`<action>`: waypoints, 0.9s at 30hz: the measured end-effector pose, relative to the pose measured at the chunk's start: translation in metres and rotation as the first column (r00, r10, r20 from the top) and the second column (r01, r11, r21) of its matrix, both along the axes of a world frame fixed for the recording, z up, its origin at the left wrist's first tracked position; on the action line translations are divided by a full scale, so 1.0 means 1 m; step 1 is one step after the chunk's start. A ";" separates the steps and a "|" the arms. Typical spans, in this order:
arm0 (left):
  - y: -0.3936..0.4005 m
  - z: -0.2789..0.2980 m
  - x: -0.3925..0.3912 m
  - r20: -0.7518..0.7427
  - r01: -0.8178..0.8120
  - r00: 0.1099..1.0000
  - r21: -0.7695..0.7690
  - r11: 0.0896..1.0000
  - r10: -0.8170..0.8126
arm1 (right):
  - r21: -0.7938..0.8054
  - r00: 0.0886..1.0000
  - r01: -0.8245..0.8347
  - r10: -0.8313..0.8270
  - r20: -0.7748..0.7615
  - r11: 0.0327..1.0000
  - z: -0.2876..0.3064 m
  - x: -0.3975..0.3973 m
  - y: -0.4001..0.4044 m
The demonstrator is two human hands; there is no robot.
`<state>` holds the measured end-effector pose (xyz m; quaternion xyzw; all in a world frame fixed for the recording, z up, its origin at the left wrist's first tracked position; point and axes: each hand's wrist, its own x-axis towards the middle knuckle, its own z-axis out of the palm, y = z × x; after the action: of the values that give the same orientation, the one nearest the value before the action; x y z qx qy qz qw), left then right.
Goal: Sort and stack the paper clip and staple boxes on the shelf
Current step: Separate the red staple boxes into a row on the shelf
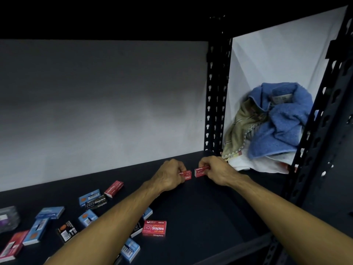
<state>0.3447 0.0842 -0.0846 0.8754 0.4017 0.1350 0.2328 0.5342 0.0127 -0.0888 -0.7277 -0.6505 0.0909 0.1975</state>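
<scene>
My left hand (172, 174) grips a red staple box (187, 175) at the back of the dark shelf (210, 207). A small gap to its right, my right hand (217, 170) pinches a second red staple box (199, 172). Both boxes sit low, at or just above the shelf surface. More boxes lie scattered at the front left: a red staples box (154, 228), another red one (114, 188), a black staples box (96, 202), and several blue boxes such as one (50, 212) near the left edge.
A black slotted upright (216, 96) divides the shelf from the bay on the right, where a blue towel (282, 121) and a tan cloth (238, 131) are piled. A second upright (324, 111) stands at the front right. A white wall backs the shelf.
</scene>
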 end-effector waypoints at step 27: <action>-0.013 0.037 -0.071 0.066 -0.022 0.998 0.108 0.994 0.015 | 0.117 0.990 0.143 -0.141 -0.022 0.983 0.015 -0.026 -0.014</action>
<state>0.2740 0.0712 -0.0477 0.8781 0.3942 0.1870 0.1964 0.5082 -0.0009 -0.0734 -0.7585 -0.6000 0.0428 0.2506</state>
